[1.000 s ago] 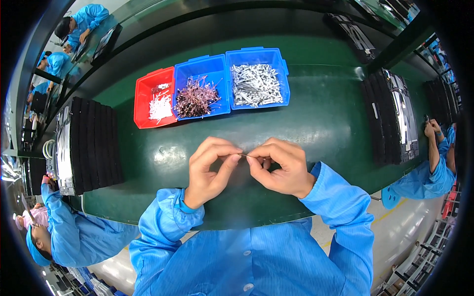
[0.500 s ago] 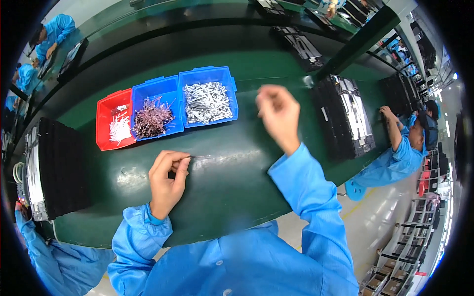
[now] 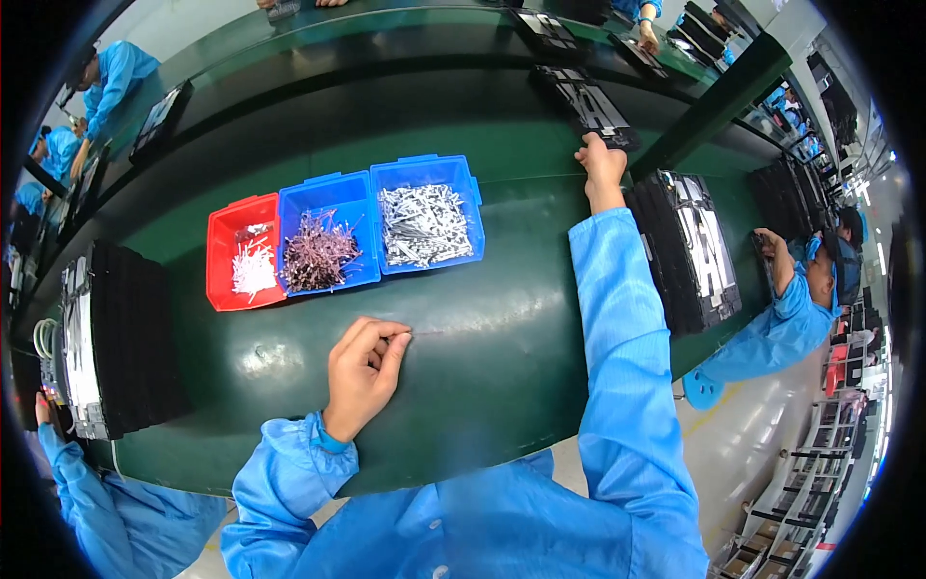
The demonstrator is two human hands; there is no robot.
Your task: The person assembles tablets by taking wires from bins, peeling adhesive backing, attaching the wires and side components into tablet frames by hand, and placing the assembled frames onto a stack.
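Note:
My left hand (image 3: 367, 374) is pinched over the near middle of the table, a short thin wire (image 3: 431, 334) sticking out to the right from thumb and forefinger. Stretched far to the right, my right hand (image 3: 605, 166) has its fingers closed on the near edge of a flat black panel (image 3: 603, 114) with silver-white strips. Its thumb side hides part of that edge. Left of centre stand a red bin (image 3: 220, 280) of small white pieces, a blue bin (image 3: 371, 261) of thin reddish-brown wires and another blue bin (image 3: 473, 207) heaped with white-and-grey parts.
A stack of black panels (image 3: 687, 256) stands by my right forearm, another stack (image 3: 130, 338) at the left end of the green table (image 3: 502, 386). A green post (image 3: 714, 101) rises at the right back. Co-workers in blue sit at the right, left and far side.
My right hand has reached forward and right, from above the table to the black panel's edge. My left hand, still pinching the wire, has shifted slightly right and nearer in the view.

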